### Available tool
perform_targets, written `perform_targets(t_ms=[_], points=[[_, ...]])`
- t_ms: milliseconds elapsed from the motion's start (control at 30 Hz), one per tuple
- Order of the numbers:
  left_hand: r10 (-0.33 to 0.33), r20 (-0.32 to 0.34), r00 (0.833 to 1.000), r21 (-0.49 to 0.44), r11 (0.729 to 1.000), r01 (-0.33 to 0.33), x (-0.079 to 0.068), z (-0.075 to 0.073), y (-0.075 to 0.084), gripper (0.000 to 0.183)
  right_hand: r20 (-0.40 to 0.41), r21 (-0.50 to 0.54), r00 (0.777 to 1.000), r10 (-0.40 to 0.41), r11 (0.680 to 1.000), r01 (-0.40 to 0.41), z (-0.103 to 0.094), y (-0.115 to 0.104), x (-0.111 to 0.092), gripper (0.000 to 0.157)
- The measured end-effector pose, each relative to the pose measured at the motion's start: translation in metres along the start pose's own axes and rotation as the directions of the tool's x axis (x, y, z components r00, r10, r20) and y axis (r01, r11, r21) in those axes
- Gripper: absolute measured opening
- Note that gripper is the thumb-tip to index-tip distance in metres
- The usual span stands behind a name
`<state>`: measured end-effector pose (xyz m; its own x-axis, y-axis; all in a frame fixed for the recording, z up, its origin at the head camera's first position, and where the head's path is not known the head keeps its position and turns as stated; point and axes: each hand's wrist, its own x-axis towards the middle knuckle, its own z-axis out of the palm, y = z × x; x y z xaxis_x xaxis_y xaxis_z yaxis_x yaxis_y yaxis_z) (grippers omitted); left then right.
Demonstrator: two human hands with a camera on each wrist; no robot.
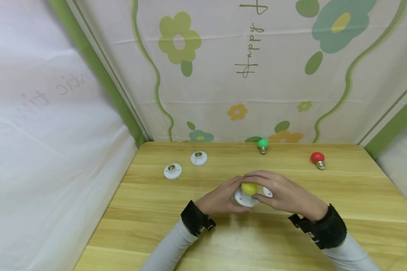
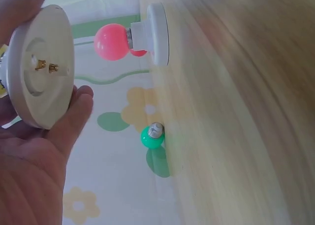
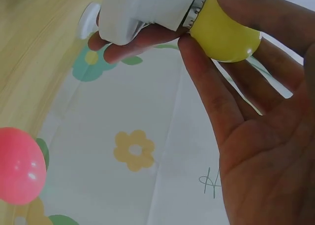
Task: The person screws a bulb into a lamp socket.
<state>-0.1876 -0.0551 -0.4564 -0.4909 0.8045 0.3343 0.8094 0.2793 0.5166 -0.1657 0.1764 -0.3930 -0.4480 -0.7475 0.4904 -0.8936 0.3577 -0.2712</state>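
Above the desk (image 1: 139, 229), the left grip (image 1: 221, 198) holds a white socket (image 1: 244, 200) while the right grip (image 1: 285, 191) pinches the yellow bulb (image 1: 249, 189) at its mouth.

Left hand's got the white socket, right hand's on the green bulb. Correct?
One fix: the bulb in the right hand is yellow, not green, per the right wrist view. The left hand does hold the white socket.
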Motion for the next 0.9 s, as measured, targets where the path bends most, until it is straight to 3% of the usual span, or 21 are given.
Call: perform_targets(t_ms=[167, 433, 700, 900], points=[[-0.033, 0.022, 0.999, -0.007, 0.999, 0.034, 0.0010, 0.0012, -0.0011, 0.090, 0.009, -0.013, 1.000, 0.002, 1.000, -0.002, 0.0008, 0.0001, 0.0011, 0.054], [-0.092, 0.072, 0.993, -0.155, 0.983, 0.102, 0.0013, 0.0064, -0.0036, 0.075, -0.007, -0.047, 1.000, 0.016, 0.999, -0.016, 0.0010, -0.0006, 0.0015, 0.052], [-0.062, 0.058, 0.996, -0.125, 0.990, 0.069, 0.0020, 0.0053, -0.0012, 0.070, -0.058, -0.048, 0.998, 0.029, 0.998, -0.032, 0.0038, 0.0015, 0.0005, 0.050], [-0.077, 0.042, 0.996, -0.163, 0.983, 0.083, 0.0027, 0.0050, -0.0008, 0.072, -0.078, -0.035, 0.996, 0.043, 0.998, -0.046, 0.0054, 0.0016, 0.0022, 0.052]])
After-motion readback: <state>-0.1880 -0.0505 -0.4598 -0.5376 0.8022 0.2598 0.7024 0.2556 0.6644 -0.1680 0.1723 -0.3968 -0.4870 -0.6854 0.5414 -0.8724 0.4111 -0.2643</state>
